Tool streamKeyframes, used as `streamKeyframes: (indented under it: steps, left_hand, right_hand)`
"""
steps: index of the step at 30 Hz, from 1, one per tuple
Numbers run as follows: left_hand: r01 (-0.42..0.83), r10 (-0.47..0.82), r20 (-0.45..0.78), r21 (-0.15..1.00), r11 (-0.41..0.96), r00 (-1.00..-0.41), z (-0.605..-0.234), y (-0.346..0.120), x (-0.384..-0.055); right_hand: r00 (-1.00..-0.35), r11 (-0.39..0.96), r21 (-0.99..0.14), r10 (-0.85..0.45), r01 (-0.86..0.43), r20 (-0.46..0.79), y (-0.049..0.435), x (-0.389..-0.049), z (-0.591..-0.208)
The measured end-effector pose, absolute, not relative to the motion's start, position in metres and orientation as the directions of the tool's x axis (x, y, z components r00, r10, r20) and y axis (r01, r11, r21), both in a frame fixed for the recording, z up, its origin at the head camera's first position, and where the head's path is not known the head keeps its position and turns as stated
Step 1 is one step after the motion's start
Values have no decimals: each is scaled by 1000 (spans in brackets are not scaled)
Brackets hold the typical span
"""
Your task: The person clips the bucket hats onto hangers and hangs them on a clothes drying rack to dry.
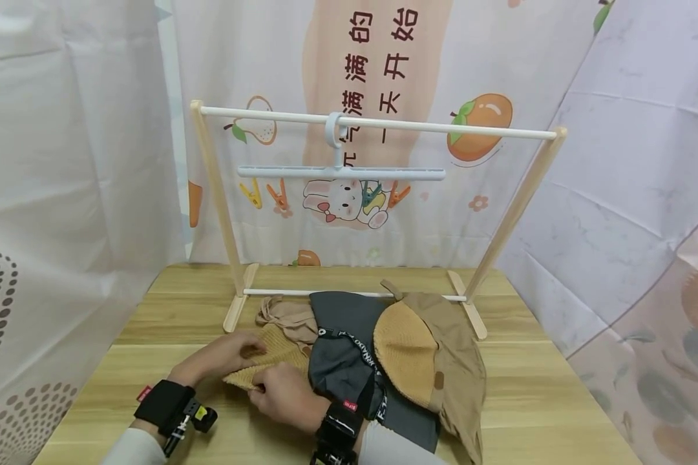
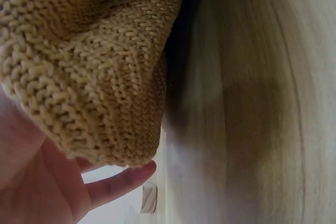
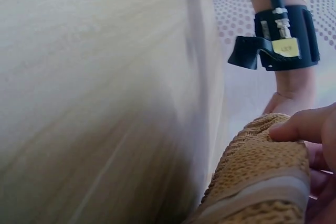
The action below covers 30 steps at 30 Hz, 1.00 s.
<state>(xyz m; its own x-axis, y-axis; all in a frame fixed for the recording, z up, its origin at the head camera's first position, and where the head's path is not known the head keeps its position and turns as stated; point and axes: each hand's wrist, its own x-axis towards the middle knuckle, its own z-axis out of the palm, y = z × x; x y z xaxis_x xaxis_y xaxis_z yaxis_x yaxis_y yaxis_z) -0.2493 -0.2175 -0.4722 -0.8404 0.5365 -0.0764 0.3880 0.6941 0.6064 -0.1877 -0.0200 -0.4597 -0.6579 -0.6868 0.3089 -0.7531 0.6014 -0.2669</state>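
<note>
One knitted piece [image 1: 283, 349] may slip beside the left hand [image 1: 221, 357], whose grip one cannot tell, if this is loose; the right hand [image 1: 287, 394] pinches the edge.

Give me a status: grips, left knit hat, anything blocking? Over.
Right grip pinching left knit hat. Left grip touching it too. Grey hat close on its right; nothing seen blocking.

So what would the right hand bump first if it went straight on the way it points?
Past the knit cloth it holds, probably the left hand, though depth is hard to judge.
</note>
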Motion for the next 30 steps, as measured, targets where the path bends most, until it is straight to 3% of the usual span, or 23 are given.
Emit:
streamKeyframes:
  steps: [16, 30]
  left_hand:
    - [406, 524, -8, 620, 671, -852, -463, -218, -247]
    - [337, 414, 41, 654, 677, -909, -460, -224, -240]
  right_hand:
    - [-679, 573, -366, -602, -733, 419, -13, -194, -449]
    - [-789, 593, -528, -521, -608, 324, -7, -189, -438]
